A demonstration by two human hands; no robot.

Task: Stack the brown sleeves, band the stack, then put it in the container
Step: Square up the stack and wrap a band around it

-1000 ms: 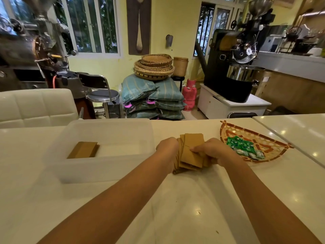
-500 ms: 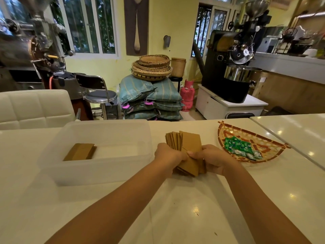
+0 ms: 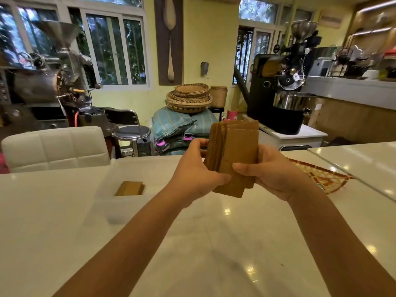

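A loose stack of brown sleeves stands upright in the air above the white table, its edges uneven and fanned. My left hand grips the stack's left side. My right hand holds its right side, thumb across the front. A clear plastic container sits on the table at the left, partly behind my left arm. Inside it lies one stack of brown sleeves; I cannot tell whether a band is on it.
A woven tray lies on the table to the right, mostly hidden behind my right hand. A white padded chair stands beyond the table's far edge. A second white tabletop adjoins at the right.
Both hands have lifted the sleeve stack off the table and raised it upright in front of me. The camera has tilted up, so the container now appears lower and smaller.
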